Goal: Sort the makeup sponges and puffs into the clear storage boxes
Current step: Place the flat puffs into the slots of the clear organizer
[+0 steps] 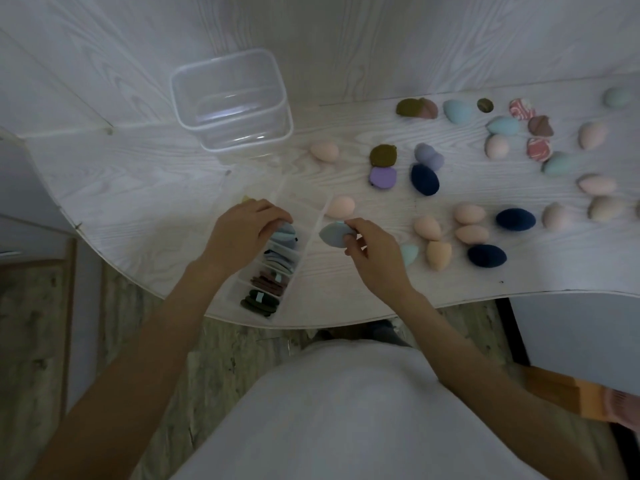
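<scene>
Right hand (372, 252) pinched grey-blue sponge (332, 234) beside divided clear box (277, 251) near tabletop (138, 202) front edge. Left hand (242, 230) fingers curled onto box's puffs (282, 233); actual grip unclear. No readable writing.

Three navy sponges (425, 179), two olive puffs (383, 155), two marbled pink puffs (539, 149), one clear tub (231, 98), one divided organizer (266, 268).

White wood-grain table (346, 292) above patterned floor (214, 362).
</scene>
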A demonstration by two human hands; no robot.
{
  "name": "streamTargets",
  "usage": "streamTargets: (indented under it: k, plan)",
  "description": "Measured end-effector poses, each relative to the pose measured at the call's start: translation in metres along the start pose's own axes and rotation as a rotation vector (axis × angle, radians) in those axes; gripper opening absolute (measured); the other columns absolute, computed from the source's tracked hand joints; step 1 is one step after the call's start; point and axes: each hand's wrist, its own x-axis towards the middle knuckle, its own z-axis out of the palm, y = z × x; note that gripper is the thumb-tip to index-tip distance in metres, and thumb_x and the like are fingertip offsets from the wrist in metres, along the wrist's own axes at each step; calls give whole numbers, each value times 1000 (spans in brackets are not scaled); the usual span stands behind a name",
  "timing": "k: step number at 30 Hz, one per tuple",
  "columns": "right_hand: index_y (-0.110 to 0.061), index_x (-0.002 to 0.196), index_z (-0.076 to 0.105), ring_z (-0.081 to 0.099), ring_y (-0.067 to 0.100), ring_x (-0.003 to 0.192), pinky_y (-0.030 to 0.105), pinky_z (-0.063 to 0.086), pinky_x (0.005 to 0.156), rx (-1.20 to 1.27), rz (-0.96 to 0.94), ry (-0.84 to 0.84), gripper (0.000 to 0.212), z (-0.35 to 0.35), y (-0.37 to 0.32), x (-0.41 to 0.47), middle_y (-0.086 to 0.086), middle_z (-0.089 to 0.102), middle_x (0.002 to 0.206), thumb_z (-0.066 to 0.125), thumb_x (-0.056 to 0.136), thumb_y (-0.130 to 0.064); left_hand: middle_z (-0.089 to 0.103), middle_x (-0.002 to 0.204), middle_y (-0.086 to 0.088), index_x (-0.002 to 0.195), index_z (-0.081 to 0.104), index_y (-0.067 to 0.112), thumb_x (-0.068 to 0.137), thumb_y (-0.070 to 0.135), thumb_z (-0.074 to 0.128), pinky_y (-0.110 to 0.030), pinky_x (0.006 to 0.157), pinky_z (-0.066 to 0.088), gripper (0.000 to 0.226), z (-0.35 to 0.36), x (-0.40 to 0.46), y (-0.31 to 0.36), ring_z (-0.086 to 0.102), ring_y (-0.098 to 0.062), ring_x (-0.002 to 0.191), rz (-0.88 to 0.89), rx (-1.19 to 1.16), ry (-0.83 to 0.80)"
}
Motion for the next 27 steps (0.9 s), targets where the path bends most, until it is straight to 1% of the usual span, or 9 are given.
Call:
streamTargets:
  k: [2, 6, 10, 12, 15, 18, 21, 24, 27]
  plan:
    - [-8, 108, 59, 60, 21, 75, 34, 48, 66, 12, 7, 9, 18, -1, 2, -2, 8, 64, 93, 49, 94, -11, 70, 87, -2, 93, 72, 16, 91, 27, 43, -28, 62, 48, 31, 3, 1, 1, 62, -23, 74, 5, 19, -29]
    - [-9, 107, 59, 59, 20, 75, 35, 49, 66, 2, 0, 18, 17, -2, 3, -3, 6, 63, 93, 49, 94, -11, 72, 81, -6, 90, 75, 16, 83, 13, 64, -28, 59, 46, 13, 14, -1, -5, 63, -26, 72, -17, 81, -103]
    - [-8, 106, 59, 59, 20, 75, 38, 50, 67, 5, 6, 29, 16, -2, 4, -4, 7, 63, 93, 49, 94, -11, 73, 85, -11, 89, 76, 9, 79, 8, 72, -31, 63, 50, 11, 13, -1, -4, 65, -29, 72, -58, 89, -81]
    - [-8, 106, 59, 60, 21, 75, 39, 51, 67, 11, 4, 28, 16, -2, 4, -4, 7, 63, 92, 49, 94, -11, 71, 75, -13, 82, 75, 7, 79, 9, 71, -33, 58, 50, 5, 12, 1, 0, 63, -30, 66, -54, 141, -82]
    - [-8, 106, 59, 60, 21, 75, 40, 51, 67, 15, 3, 22, 17, 1, 3, -3, 7, 63, 93, 49, 94, -11, 65, 59, -11, 72, 70, 7, 81, 8, 69, -32, 58, 43, 9, 15, 4, 3, 58, -28, 62, 4, 264, -119]
    - [-8, 107, 59, 60, 21, 75, 38, 51, 66, 15, -12, 20, 18, 3, 1, -3, 8, 63, 93, 49, 94, -12, 66, 71, -11, 80, 69, 6, 86, 12, 63, -37, 64, 41, 11, 17, 5, 3, 57, -31, 74, -4, 259, -107]
    - [-6, 109, 60, 60, 21, 77, 32, 49, 66, -23, -53, 25, 19, 8, -6, 2, 9, 63, 96, 50, 93, -11, 65, 86, -11, 88, 71, 7, 88, 17, 60, -37, 68, 39, 14, 17, 0, 2, 56, -32, 83, -16, 246, -152]
    - [-3, 112, 61, 64, 26, 74, 36, 52, 64, -17, -108, 34, 23, 20, -21, 17, 14, 60, 103, 49, 93, -10, 60, 84, -14, 84, 73, 7, 82, 16, 69, -36, 63, 40, 10, 14, -4, 0, 53, -33, 77, -17, 229, -123]
    - [-3, 106, 64, 62, 28, 69, 37, 50, 57, -76, -159, -20, 20, 38, -32, 29, 14, 59, 99, 52, 91, -11, 59, 77, -14, 81, 73, 7, 78, 13, 73, -36, 58, 41, 7, 14, -8, 1, 53, -32, 70, -39, 207, -99]
